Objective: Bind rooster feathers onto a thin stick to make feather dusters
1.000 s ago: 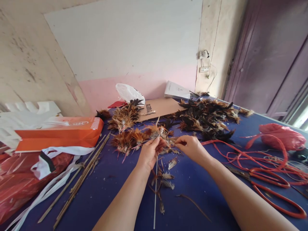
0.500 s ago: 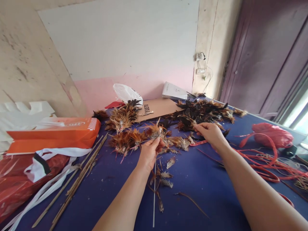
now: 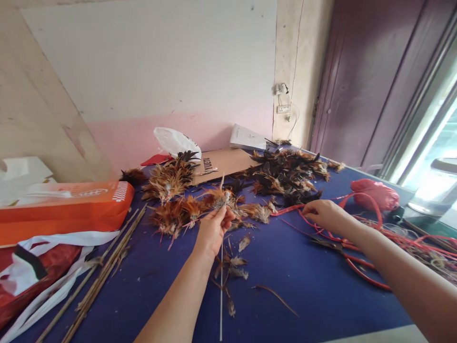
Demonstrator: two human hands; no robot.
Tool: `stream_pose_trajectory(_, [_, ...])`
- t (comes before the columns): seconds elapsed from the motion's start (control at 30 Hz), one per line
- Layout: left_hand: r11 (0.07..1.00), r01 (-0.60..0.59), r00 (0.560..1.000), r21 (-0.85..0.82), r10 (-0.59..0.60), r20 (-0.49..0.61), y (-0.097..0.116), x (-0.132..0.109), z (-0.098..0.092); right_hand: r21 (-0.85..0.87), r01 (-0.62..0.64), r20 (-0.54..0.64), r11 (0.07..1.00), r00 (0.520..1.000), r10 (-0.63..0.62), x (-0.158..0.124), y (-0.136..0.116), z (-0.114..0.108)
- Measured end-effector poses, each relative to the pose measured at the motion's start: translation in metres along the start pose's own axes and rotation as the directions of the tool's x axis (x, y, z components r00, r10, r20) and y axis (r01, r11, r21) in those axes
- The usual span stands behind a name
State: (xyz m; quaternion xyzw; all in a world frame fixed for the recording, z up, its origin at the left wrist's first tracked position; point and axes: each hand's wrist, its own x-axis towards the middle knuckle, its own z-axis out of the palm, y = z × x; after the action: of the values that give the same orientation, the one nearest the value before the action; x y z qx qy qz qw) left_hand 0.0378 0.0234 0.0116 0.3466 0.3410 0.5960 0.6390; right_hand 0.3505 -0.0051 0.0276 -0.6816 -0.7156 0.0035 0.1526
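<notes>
The left hand (image 3: pixel 214 228) pinched the white stick (image 3: pixel 221 295), centre of the desk (image 3: pixel 303 276), just below its feather cluster (image 3: pixel 222 196). Feathers were gathered at the far end — the near shaft was bare, so work appeared partly done. The right hand (image 3: pixel 321 213), grip curled, was at the red strip (image 3: pixel 287 210); pinching could not be confirmed. Dark feather bunches (image 3: pixel 285 172) lay far right, apparently unused.

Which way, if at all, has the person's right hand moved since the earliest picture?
Yes: the right hand has moved rightward, closer to the pinkish-red plastic bundle resting on the table.
</notes>
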Motion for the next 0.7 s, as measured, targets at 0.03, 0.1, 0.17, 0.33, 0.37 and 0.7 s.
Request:
stream_pose_trajectory(0.03, [1.000, 0.007, 1.000, -0.002, -0.007, 0.005, -0.001, 0.000, 0.001, -0.035, -0.006, -0.028, 0.999, 1.000, 0.005, -0.004, 0.004, 0.000])
stream_pose_trajectory(0.1, [1.000, 0.020, 1.000, -0.001, -0.020, 0.017, -0.003, -0.001, 0.002, -0.111, -0.038, -0.104, 0.993, 0.994, 0.026, -0.007, 0.010, 0.000])
stream_pose_trajectory(0.17, [1.000, 0.027, 0.999, 0.008, -0.027, 0.032, -0.004, -0.003, 0.003, -0.184, -0.097, -0.144, 0.978, 0.987, 0.071, -0.007, 0.012, 0.002])
stream_pose_trajectory(0.33, [0.998, 0.044, 0.994, 0.038, -0.047, 0.094, -0.005, -0.006, 0.005, -0.213, -0.214, -0.103, 0.953, 0.975, 0.196, -0.003, 0.017, 0.007])
stream_pose_trajectory(0.37, [0.998, 0.045, 0.993, 0.041, -0.049, 0.111, -0.005, -0.006, 0.005, -0.182, -0.214, -0.113, 0.960, 0.974, 0.196, -0.003, 0.018, 0.007])
stream_pose_trajectory(0.7, [0.994, 0.068, 0.957, 0.084, -0.089, 0.274, 0.013, -0.022, 0.035, 0.246, 0.173, -0.152, 0.954, 0.979, -0.139, -0.023, -0.012, -0.011])
